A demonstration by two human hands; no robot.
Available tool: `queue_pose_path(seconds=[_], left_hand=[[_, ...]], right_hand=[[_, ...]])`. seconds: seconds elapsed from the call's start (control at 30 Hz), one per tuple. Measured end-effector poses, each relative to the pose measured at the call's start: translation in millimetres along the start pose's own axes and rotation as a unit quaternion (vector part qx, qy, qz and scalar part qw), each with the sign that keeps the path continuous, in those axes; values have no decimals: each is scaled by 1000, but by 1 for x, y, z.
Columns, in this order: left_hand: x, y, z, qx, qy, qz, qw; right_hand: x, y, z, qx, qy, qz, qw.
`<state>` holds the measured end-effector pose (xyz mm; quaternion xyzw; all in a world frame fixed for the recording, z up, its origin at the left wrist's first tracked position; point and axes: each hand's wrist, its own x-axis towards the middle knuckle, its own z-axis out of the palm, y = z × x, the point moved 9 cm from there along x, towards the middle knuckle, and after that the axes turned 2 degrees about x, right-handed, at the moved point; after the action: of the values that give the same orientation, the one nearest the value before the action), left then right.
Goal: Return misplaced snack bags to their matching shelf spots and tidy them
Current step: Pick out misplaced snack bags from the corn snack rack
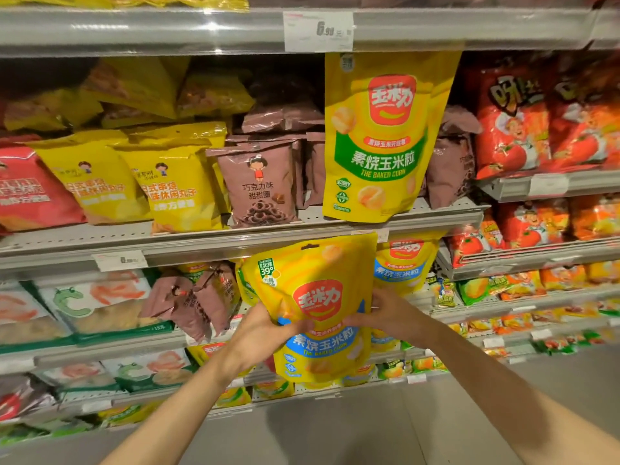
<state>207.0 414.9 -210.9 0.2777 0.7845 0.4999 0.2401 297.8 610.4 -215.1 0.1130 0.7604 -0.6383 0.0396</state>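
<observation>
We hold the blue-band corn bag (318, 307) up in front of the lower shelf (208, 250). Our left hand (265, 333) and right hand (385, 317) grip its sides. It hides the bags behind. The price tag (120, 260) is too blurry to read.

We are standing in a shop, at a snack aisle. Grey metal shelves (235, 236) run in tiers above, beside and below our hands, packed with printed snack bags: brown bags (258, 189) and yellow bags (181, 189) up to the left, red bags (513, 129) up to the right. Paper price tags sit in the shelf rails, one (318, 31) high above our hands and another (120, 260) to their upper left.
</observation>
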Motion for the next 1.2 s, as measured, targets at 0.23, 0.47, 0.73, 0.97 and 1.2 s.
queue_pose_path(seconds=[0.23,0.47,0.73,0.97,1.2], left_hand=[[16,-28,23,20,-27,4,999],[46,-42,69,22,-29,-33,999],[81,-39,108,9,24,-52,998],[97,-46,143,-24,16,-69,997],[117,-71,98,34,101,-100,989]], right_hand=[[3,33,-4,-20,-23,66,997],[10,74,-44,-1,-27,98,995],[33,105,-100,-10,-24,84,996],[29,131,-129,24,-19,95,995],[20,149,-164,46,44,87,994]])
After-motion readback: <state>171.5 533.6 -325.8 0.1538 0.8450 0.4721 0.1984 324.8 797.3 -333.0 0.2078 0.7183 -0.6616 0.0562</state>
